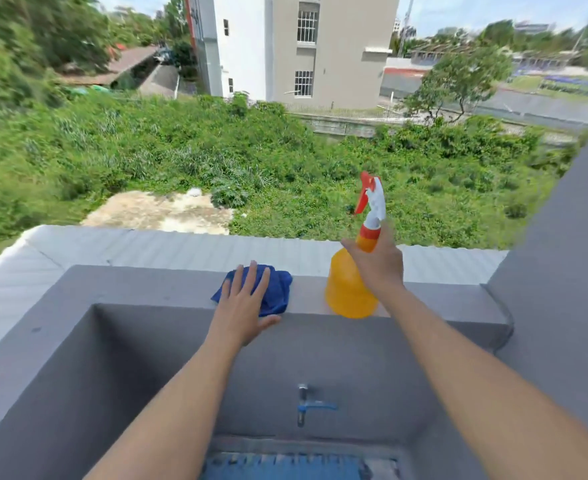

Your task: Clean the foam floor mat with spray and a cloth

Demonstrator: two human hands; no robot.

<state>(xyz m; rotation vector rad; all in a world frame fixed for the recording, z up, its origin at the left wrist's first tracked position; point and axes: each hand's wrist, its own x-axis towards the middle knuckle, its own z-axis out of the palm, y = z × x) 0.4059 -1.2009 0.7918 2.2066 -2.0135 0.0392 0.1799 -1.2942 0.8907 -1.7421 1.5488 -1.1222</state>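
A yellow spray bottle point(346, 289) with an orange-and-white trigger head stands upright on top of the grey balcony wall point(147, 289). My right hand point(377, 263) is wrapped around its neck. To its left a crumpled blue cloth point(278, 289) lies on the same ledge. My left hand point(242, 303) lies flat on the cloth with fingers spread, thumb over the ledge's inner edge. A strip of blue foam mat point(285, 467) shows on the floor at the bottom edge, blurred.
A tap with a blue handle point(311, 407) sticks out of the wall's inner face below the ledge. A grey pillar point(562, 271) rises at the right. Beyond the ledge lie a corrugated roof point(147, 244) and a steep drop to greenery.
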